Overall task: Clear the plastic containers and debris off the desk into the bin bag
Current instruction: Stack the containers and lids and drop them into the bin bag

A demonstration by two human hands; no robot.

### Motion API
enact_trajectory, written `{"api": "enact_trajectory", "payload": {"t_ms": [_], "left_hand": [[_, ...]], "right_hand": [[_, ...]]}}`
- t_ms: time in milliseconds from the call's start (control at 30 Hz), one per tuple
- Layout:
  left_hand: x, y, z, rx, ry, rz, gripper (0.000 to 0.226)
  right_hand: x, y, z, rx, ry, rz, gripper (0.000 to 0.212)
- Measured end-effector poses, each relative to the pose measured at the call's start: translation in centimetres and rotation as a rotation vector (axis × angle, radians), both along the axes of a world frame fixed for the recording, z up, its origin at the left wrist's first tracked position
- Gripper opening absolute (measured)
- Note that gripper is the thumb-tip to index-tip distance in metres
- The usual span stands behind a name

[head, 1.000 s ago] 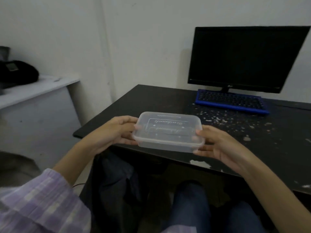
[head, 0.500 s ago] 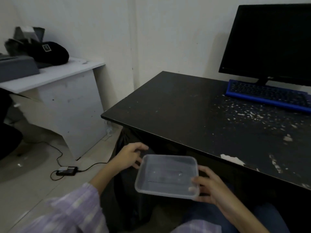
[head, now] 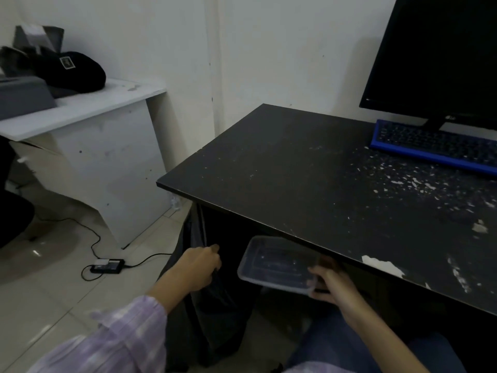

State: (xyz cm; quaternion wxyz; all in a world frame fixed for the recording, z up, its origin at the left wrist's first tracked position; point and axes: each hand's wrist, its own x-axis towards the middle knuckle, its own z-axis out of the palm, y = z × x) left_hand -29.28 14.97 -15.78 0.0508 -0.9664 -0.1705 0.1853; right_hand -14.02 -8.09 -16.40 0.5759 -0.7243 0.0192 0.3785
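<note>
A clear plastic container (head: 277, 262) hangs tilted just below the front edge of the black desk (head: 295, 173). My right hand (head: 332, 282) grips its near right corner. My left hand (head: 199, 267) pinches the rim of the black bin bag (head: 212, 305), which hangs beside the desk's left corner above the floor. The container is to the right of the bag's rim. White flecks of debris (head: 403, 181) lie scattered over the desk's right part, in front of the keyboard.
A blue keyboard (head: 433, 146) and a black monitor (head: 441, 57) stand at the desk's back right. A white side table (head: 88, 109) with a black cap (head: 72, 72) stands to the left. A power adapter (head: 107, 265) with its cable lies on the tiled floor.
The container has come down from above the desk edge to below it. My left hand has let go of it and taken the bag's rim. The view has swung left and down.
</note>
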Motion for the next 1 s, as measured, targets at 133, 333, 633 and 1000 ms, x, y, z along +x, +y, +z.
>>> {"api": "enact_trajectory", "payload": {"t_ms": [133,333,633,1000], "left_hand": [[-2.0,1.0,0.1,-0.037,-0.017,0.039,0.031],[-3.1,2.1,0.2,-0.125,-0.076,0.042,0.037],[-2.7,1.8,0.9,-0.186,-0.129,0.053,0.036],[-1.1,-0.8,1.9,-0.172,-0.482,0.073,0.032]], "right_hand": [[-0.9,5.3,-0.5,-0.014,-0.006,0.114,0.005],[-3.3,12.5,-1.9,-0.031,-0.209,0.348,0.049],[-4.0,13.2,-1.9,-0.128,-0.315,0.639,0.042],[-4.0,9.0,0.9,-0.087,-0.603,0.612,0.037]]}}
